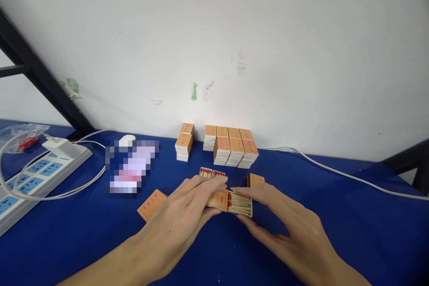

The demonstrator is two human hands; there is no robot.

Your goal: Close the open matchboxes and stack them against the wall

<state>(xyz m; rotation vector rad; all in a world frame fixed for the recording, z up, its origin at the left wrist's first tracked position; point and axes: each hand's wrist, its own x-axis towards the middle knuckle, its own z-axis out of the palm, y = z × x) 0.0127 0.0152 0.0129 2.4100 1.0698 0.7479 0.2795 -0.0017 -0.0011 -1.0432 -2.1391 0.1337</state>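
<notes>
My left hand (pixel 187 205) grips the orange printed sleeve (pixel 219 200) of a matchbox. From its right end juts the tray of matches (pixel 240 204), red heads toward the sleeve, and my right hand (pixel 288 219) pinches that tray's outer end. Just behind my left fingers, two open trays of red-headed matches (pixel 212 173) lie side by side, partly covered by the hand. An orange matchbox sleeve (pixel 152 204) rests on the table left of my left hand. Another orange matchbox piece (pixel 256 180) stands behind my right fingertips, partly hidden.
Stacked matchboxes (pixel 234 145) stand near the wall, with a smaller stack (pixel 184 145) to their left. At left are a pixelated flat object (pixel 134 170), a white rounded item (pixel 128 140) and a power strip (pixel 36 174) with cables. A white cable (pixel 328 175) runs along the right.
</notes>
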